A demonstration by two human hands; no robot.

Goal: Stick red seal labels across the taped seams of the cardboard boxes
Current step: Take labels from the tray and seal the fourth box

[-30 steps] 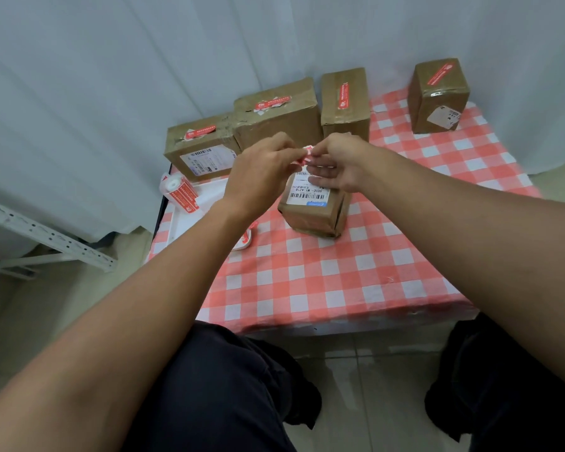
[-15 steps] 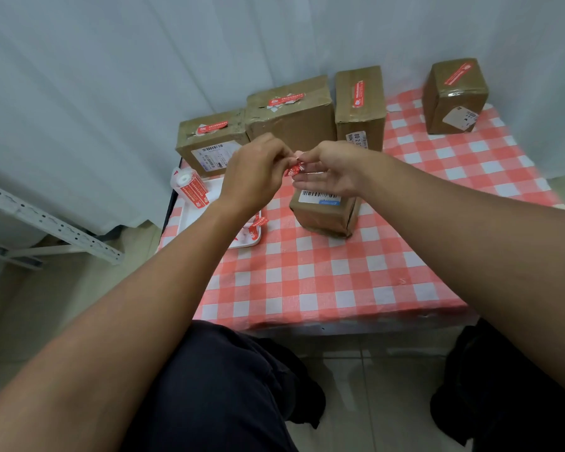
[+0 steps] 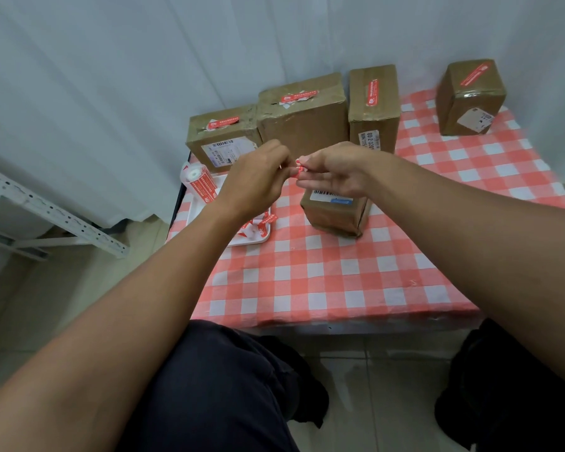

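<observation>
The step in hand looks like readying one red seal label (image 3: pixel 299 166) for the small box (image 3: pixel 336 212) that stands nearest on the tabletop (image 3: pixel 323 282), just below the hands. That box shows a barcode sticker but no red seal that can be seen, while the four boxes along the back each carry one: the left box (image 3: pixel 222 138), the wide box (image 3: pixel 302 115), the upright box (image 3: pixel 374 106) and the far right box (image 3: pixel 470 96).

The left hand (image 3: pixel 258 177) has its fingers curled in and pinches one end of the label; the right hand (image 3: pixel 336 171) pinches the other end between thumb and forefinger, with its lower fingers stretched out loosely beneath. The label sits crumpled between the fingertips, in the air above the small box. Whether its backing is off cannot be told.

Next, the label probably needs pulling flat, lowering across the taped seam on top of the small box, and pressing down along its length. The top of that box is hidden by the right hand.

A label roll (image 3: pixel 200 181) lies on the white tray (image 3: pixel 242 240) to the left.
</observation>
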